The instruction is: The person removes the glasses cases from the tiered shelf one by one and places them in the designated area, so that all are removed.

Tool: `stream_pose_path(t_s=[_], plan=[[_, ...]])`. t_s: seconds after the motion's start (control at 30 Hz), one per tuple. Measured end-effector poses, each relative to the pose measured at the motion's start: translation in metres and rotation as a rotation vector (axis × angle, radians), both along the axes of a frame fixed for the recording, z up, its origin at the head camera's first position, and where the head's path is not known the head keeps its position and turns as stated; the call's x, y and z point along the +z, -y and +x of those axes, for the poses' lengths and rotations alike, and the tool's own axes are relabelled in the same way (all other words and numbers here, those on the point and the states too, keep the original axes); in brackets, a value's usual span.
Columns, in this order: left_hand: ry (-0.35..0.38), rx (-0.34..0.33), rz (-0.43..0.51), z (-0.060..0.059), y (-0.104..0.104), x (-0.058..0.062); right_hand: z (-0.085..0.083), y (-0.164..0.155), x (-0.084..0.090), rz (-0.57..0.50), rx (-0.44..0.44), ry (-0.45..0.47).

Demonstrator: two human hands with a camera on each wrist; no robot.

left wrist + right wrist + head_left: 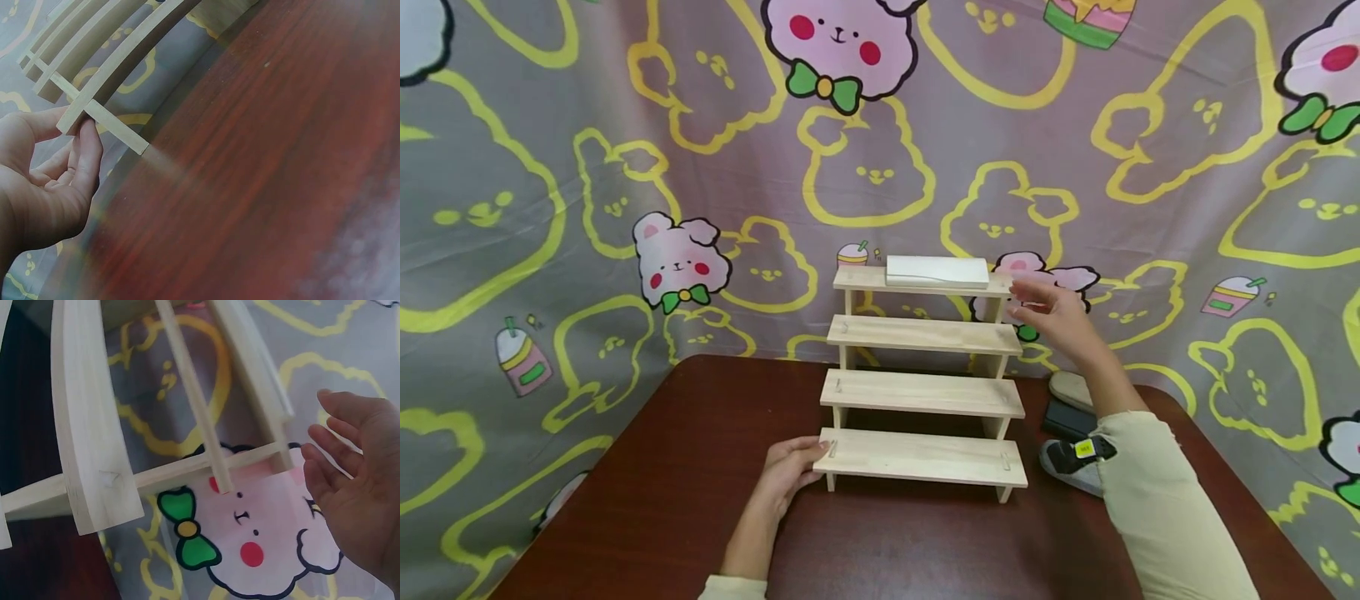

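Note:
A four-tier pale wooden stepped shelf (921, 390) stands on the table. My left hand (788, 471) pinches the left end of its lowest tier (917, 456); in the left wrist view the thumb and a finger of that hand (53, 181) grip the board's corner. Beside the right end of the top tier (861, 277) is my right hand (1054, 315), fingers spread and loosely bent. The right wrist view shows that hand (359, 469) apart from the wood, holding nothing. A flat white box (936, 271) lies on the top tier.
The dark red-brown table (700, 450) extends around the shelf. Right of it lie a beige rounded item (1070, 389), a dark flat item (1067, 421), a grey rounded item (1078, 479) and a black device with a yellow face (1084, 450). A cartoon-print curtain (880, 167) hangs behind.

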State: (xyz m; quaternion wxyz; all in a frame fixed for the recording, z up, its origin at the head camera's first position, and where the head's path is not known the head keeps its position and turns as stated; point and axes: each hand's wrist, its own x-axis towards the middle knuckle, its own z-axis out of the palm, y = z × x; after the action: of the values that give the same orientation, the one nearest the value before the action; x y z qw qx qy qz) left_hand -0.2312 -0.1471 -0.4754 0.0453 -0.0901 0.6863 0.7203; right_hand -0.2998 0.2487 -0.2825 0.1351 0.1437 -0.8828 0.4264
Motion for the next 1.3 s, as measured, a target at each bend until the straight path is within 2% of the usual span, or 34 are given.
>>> stream_pose_path(t_s=[0.2, 0.47, 0.67, 0.9, 1.3], plan=[[0.002, 0.002, -0.004, 0.0, 0.0, 0.001, -0.02, 0.006, 0.002, 0.043, 0.005, 0.015], [-0.001, 0.012, 0.011, -0.002, 0.0, -0.001, -0.037, 0.019, 0.016, 0.082, -0.008, -0.006], [-0.001, 0.019, 0.011, -0.003, 0.0, 0.0, -0.049, 0.028, 0.023, 0.12, -0.015, 0.016], [-0.008, 0.022, 0.026, -0.003, -0.002, 0.001, -0.058, 0.034, 0.029, 0.197, -0.044, 0.047], [-0.013, 0.023, 0.052, -0.005, -0.001, -0.002, -0.07, 0.04, 0.028, 0.211, -0.013, 0.067]])
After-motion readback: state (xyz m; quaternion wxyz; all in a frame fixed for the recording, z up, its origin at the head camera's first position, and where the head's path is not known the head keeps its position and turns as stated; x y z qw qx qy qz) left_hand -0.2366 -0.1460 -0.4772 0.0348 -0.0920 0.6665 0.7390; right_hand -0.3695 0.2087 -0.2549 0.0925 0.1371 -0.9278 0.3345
